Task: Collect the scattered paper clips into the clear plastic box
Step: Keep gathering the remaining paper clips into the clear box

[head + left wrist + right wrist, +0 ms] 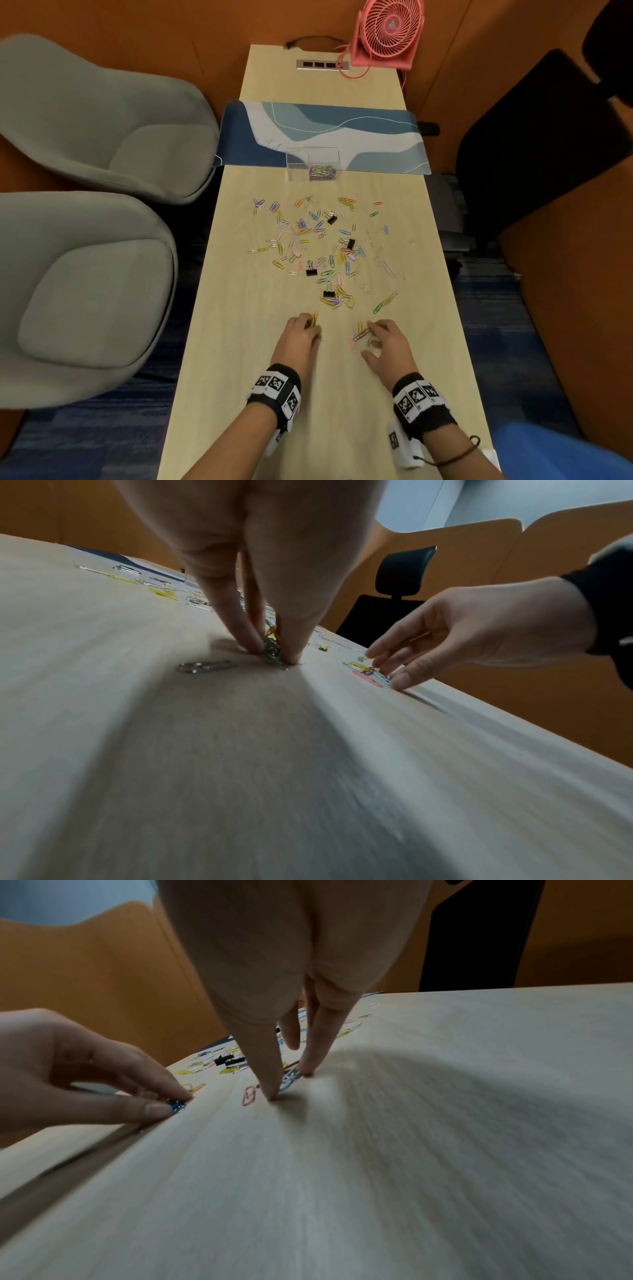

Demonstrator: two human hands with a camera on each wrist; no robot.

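Left hand grip pinched paper clips; right hand grip, spread, raked more. Next move required lifting into clear plastic box.

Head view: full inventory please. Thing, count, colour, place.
clear plastic box: one, clear, at the desk mat's near edge, some clips inside
paper clips: many, mixed colours, scattered mid-table
binder clips: at least four black, among the paper clips
table: one, light wood
desk mat: one, blue and white, across the table
fan: one, pink, far right corner
socket panel: one, silver, far end
armchairs: two, grey, left of table
office chair: one, black, right of table
wristbands: two, black with markers
left hand: pinches paper clips on the table
right hand: straight fingertips touch paper clips
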